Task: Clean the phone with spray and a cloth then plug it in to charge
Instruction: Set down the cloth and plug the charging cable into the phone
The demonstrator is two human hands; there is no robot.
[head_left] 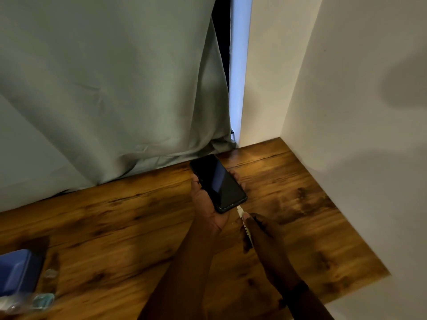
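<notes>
a grey-green curtain (104, 88) hangs along the far side of the wooden table (115, 215), its hem bunched on the table edge just behind the top of the phone (218, 183). a white wall (358, 112) closes in the right side, and a narrow strip of bluish light shows between curtain and wall. at the lower left sits one blue box (18, 271), with a blurred clear and teal item (42, 299) just in front of it that is too smeared to name. one phone, dark screen up, is held above the table by the left hand (206, 202), thumb on its left edge and fingertips curled round the right edge. the right hand (261, 229) pinches one white cable plug (241, 212), its tip at the phone's lower edge; whether it is seated cannot be told. the right hand hides the rest of the cable.
</notes>
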